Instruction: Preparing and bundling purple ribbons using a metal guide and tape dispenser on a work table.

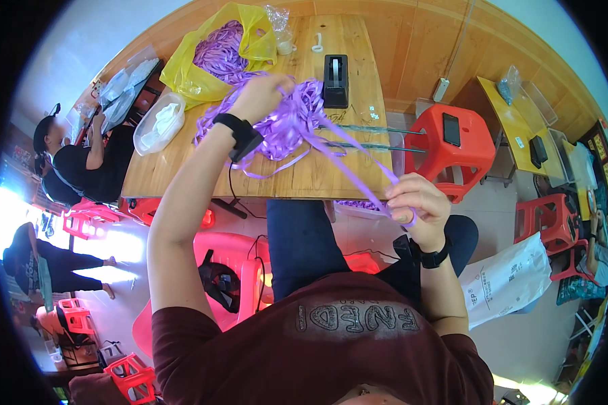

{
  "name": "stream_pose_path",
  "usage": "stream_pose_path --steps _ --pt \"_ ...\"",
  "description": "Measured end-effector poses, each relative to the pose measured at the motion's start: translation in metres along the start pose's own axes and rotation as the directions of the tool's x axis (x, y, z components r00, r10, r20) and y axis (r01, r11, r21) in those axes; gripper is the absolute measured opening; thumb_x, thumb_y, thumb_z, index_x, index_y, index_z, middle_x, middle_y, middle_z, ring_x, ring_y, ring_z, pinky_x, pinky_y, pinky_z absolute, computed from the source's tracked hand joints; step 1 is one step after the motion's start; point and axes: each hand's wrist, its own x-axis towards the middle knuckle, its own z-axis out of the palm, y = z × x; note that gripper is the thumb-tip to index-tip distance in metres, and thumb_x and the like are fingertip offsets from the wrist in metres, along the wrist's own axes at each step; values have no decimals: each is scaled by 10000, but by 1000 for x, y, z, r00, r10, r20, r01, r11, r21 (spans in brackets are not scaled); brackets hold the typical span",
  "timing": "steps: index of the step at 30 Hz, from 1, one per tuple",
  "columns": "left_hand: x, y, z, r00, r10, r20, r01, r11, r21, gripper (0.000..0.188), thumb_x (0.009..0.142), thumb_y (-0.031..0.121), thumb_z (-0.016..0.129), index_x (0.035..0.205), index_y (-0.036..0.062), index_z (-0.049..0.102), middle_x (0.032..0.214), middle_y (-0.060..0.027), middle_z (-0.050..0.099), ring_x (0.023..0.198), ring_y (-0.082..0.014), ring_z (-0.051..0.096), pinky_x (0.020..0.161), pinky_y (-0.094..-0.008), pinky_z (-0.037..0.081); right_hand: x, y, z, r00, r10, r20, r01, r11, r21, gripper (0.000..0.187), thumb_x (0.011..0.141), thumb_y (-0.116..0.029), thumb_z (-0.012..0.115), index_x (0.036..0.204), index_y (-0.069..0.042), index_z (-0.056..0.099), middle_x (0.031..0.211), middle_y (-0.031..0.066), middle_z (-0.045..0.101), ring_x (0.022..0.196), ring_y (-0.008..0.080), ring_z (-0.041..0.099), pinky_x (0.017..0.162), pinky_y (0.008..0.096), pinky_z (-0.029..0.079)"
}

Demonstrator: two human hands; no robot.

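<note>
A loose heap of shiny purple ribbon (280,138) lies on the wooden table in front of me. Over its far side, my left hand (265,94) is closed on some of the ribbon, its fingertips partly hidden and the strands beneath blurred. My right hand (420,206), out past the table's near edge, pinches a looped length of the same ribbon between thumb and fingers. From it, two strands slope up leftward to the heap. More purple ribbon fills a yellow plastic bag (182,74) just beyond my left hand.
A black tape dispenser (336,81) stands right of the heap, with thin dark rods (378,129) reaching to a red stool (446,152) that carries a phone (451,129). On the left sits a clear plastic tub (145,138). A dark cable (234,185) hangs over the table's near edge.
</note>
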Motion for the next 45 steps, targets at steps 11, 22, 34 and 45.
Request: stream_pose_path --steps 11,22,34,45 --pt "6 20 -81 983 31 -181 8 978 209 288 928 282 579 1066 49 677 885 -135 679 826 -243 655 750 -359 496 -4 0 5 999 -21 -43 5 937 -349 155 746 -68 788 869 -4 718 887 107 690 833 268 662 757 365 519" --pt "2 27 -98 971 -97 -217 -5 905 -425 368 1008 356 477 919 50 663 791 5 605 718 -90 539 635 -249 419 -7 7 15 982 -25 -189 -65 889 -453 321 738 129 686 1023 -15 720 1245 144 613 1006 259 644 843 332 546" --pt "7 15 -134 980 29 -195 -12 996 89 387 885 284 648 1176 29 648 1035 -79 677 940 -196 626 832 -309 490 -33 39 4 951 223 -216 -306 788 -534 202 806 10 682 998 -36 725 998 144 701 953 306 656 821 363 533" --pt "-51 6 18 960 -125 251 77 978 192 369 852 342 644 1015 13 669 942 -214 681 912 -390 646 826 -461 505 -35 46 19 969 224 -106 -242 770 -591 184 792 4 691 965 -38 732 960 120 700 921 307 634 812 376 518"
